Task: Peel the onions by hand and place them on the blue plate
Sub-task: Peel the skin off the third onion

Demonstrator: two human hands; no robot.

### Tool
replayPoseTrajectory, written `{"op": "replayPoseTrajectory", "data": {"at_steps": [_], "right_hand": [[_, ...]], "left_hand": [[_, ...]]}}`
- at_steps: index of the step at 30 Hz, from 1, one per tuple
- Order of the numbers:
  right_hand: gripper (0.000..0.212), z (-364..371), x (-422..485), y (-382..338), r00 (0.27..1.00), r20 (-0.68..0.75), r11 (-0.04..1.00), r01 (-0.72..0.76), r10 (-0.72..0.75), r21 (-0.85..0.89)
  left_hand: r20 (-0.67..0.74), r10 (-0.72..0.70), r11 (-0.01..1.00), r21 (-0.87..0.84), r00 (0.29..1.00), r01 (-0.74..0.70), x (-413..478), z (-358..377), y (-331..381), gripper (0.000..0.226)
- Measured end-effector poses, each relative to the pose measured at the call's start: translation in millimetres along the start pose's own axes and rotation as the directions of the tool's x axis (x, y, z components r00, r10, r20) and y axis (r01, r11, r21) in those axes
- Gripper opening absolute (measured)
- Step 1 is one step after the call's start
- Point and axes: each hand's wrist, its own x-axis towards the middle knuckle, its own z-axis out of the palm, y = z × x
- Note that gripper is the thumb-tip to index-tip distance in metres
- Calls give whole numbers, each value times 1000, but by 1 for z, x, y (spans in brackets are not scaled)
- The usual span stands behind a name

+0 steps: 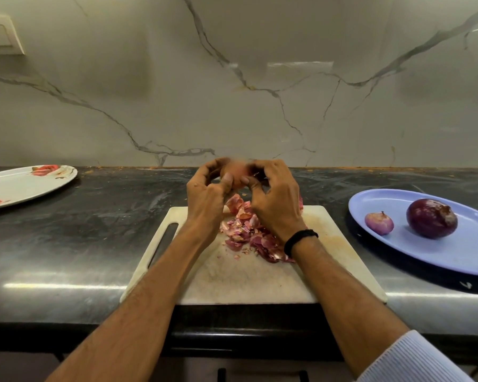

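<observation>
Held up between both hands above the far edge of the board: one onion (236,172), blurred, its papery orange-pink skin partly on. Left hand (207,193) curled round its left side, thumb pressed against the front; right hand (273,197) closed on the right side, fingertips (244,180) pinching at the skin. Black cord band (300,239) snug around the right wrist, pale ribbed sleeve (414,359) pushed up the forearm.

Below the hands, a heap of dry, curled peels (249,235) — pink and reddish flakes — spread over the white cutting board (240,279), scuffed and stained, rounded at the corners, with a slot handle at its left edge. Board lying on a glossy dark stone counter (75,241).

To the right, the oval blue plate (467,255), smooth and matte, carrying two peeled onions well apart: a small pale purple one (379,223) and a large, shiny dark purple one (432,218). Far left, a white plate (25,186) with red flower print. Behind, a veined marble wall (232,92).
</observation>
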Motion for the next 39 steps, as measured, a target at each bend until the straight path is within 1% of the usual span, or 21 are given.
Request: {"op": "replayPoseTrajectory", "data": {"at_steps": [3, 6, 11, 14, 16, 17, 19, 20, 22, 25, 36, 39], "right_hand": [[9, -3, 1, -1, 1000, -18, 999, -13, 14, 31], [2, -3, -1, -1, 999, 0, 998, -35, 35, 46], [5, -2, -1, 0, 998, 11, 998, -65, 65, 11], [10, -5, 0, 0, 992, -53, 992, -115, 117, 43], [17, -7, 1, -2, 984, -97, 988, -140, 146, 63], [26, -8, 2, -3, 985, -87, 987, -144, 150, 65], [48, -7, 1, -4, 992, 5, 990, -128, 128, 56], [55, -5, -1, -3, 992, 64, 993, -111, 108, 43], [60, 0, -3, 0, 986, 152, 998, -64, 62, 8], [57, 3, -5, 4, 981, 188, 999, -39, 40, -7], [42, 1, -3, 3, 992, 128, 1000, 0, 3, -26], [39, 1, -3, 3, 990, 138, 1000, -5, 8, -23]], "left_hand": [[2, 22, 999, 34, 1000, -22, -2, 1, 1, 33], [-2, 31, 999, 45, 1000, -31, -2, 0, 0, 34], [-33, 14, 1000, 23, 999, -13, 1, 1, 0, 34], [-76, -9, 1000, -23, 997, 7, 5, -1, 0, 35], [-70, -9, 1000, -23, 998, 8, 6, -2, 0, 37], [-56, -6, 1000, -13, 998, 5, 5, -2, 0, 38], [-24, 4, 1000, 8, 1000, -3, 3, 0, 1, 39], [-8, -3, 1000, 2, 1000, 3, 2, 0, 2, 40], [12, -36, 999, -31, 999, 36, 1, 0, 2, 40], [27, -45, 999, -30, 999, 45, 1, 0, 2, 40], [63, -35, 997, 65, 997, 31, 0, 2, 0, 39], [59, -19, 994, 107, 998, 12, 0, 2, -2, 40]]}}
